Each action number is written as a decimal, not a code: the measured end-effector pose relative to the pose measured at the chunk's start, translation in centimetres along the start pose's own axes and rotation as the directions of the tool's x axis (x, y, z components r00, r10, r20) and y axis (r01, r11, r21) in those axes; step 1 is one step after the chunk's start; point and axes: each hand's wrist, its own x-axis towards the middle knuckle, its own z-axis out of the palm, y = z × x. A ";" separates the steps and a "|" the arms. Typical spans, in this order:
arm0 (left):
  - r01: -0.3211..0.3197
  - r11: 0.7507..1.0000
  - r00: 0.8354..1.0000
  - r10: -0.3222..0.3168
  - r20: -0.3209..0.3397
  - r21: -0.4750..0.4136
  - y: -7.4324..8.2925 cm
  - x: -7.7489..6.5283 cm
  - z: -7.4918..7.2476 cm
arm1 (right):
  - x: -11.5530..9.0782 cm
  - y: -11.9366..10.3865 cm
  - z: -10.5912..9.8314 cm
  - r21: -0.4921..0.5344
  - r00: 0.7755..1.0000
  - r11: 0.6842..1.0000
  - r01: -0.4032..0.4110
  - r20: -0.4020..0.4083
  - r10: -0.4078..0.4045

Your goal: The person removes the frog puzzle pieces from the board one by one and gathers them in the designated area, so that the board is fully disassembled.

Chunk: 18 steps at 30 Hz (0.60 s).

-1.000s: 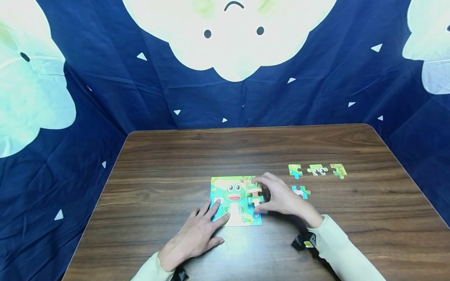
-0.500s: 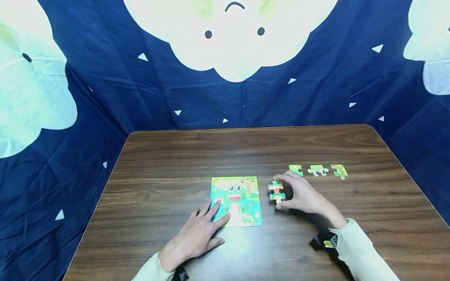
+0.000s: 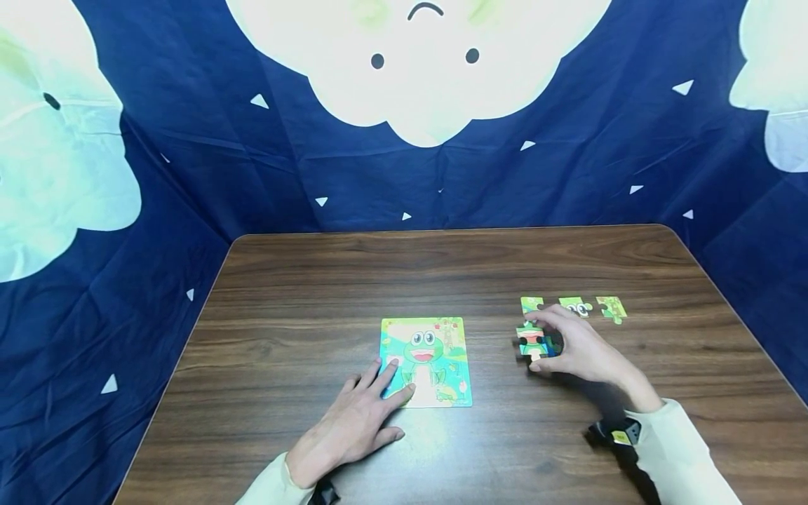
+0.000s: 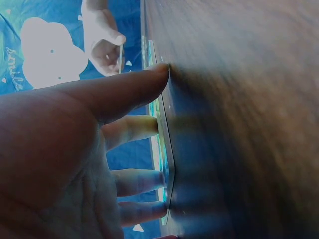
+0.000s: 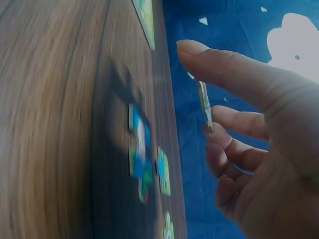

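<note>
My left hand point(image 3: 347, 428) rests with spread fingers on the lower left of a square frog picture board point(image 3: 451, 358). The left wrist view shows its fingertips along the board's edge. Between thumb and fingertips, my right hand point(image 3: 587, 351) pinches a jigsaw puzzle piece point(image 3: 532, 339) with a red frog mouth on it. That piece is held up off the table, seen edge-on in the right wrist view. Below it lies a blue and pink puzzle piece point(image 5: 138, 142), mostly hidden by the hand and held piece in the head view.
Three more puzzle pieces lie in a row behind my right hand: a green corner piece point(image 3: 532, 303), one with frog eyes point(image 3: 576, 306) and a yellow-green one point(image 3: 611, 307). Beyond the brown wooden table point(image 3: 284, 301) hangs a blue curtain point(image 3: 353, 168) with white clouds.
My right hand has carried the frog-mouth piece from over the board's right side rightward to above the blue and pink piece. The left hand has stayed on the board.
</note>
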 end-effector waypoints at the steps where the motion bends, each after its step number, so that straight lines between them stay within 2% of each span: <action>1: -0.001 1.000 1.000 0.001 -0.002 0.002 0.0 0.0 0.0 | -0.1 0.2 -0.1 -0.004 1.000 1.000 -0.003 -0.002 0.003; 18: 0.009 1.000 1.000 -0.009 0.000 0.003 -0.1 0.1 0.3 | -2.2 3.3 -2.6 0.011 0.993 0.993 -0.115 0.040 0.114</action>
